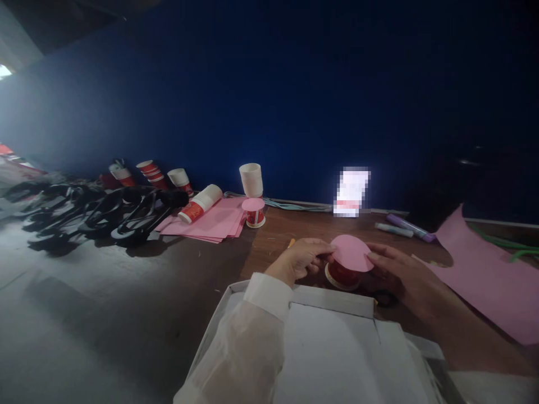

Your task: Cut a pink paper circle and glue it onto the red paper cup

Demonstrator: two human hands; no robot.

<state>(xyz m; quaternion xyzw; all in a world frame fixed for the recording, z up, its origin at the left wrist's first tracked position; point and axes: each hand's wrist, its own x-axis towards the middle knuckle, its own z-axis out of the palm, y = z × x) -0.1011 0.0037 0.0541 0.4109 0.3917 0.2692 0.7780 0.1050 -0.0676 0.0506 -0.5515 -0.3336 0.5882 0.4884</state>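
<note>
Between my two hands is a round pink paper disc [352, 252], lying over an upturned red paper cup [342, 276] with a white rim at its base. My left hand [301, 259] pinches the disc's left edge between thumb and fingers. At the opposite edge, my right hand [391, 266] pinches it too; its lower fingers are partly in shadow. Whether the disc touches the cup's top everywhere cannot be seen. Further back, a second upturned red cup [255, 217] carries a similar pink disc [253, 204].
White paper cups [251, 179] stand behind. Pink sheets [227, 216] with stacked cups [200, 203] lie left, beside black straps [135, 216]. A glowing phone [352, 192] leans at the blue wall. Markers [410, 228] and cut pink paper [488, 269] lie right; a white box [337, 348] is nearest me.
</note>
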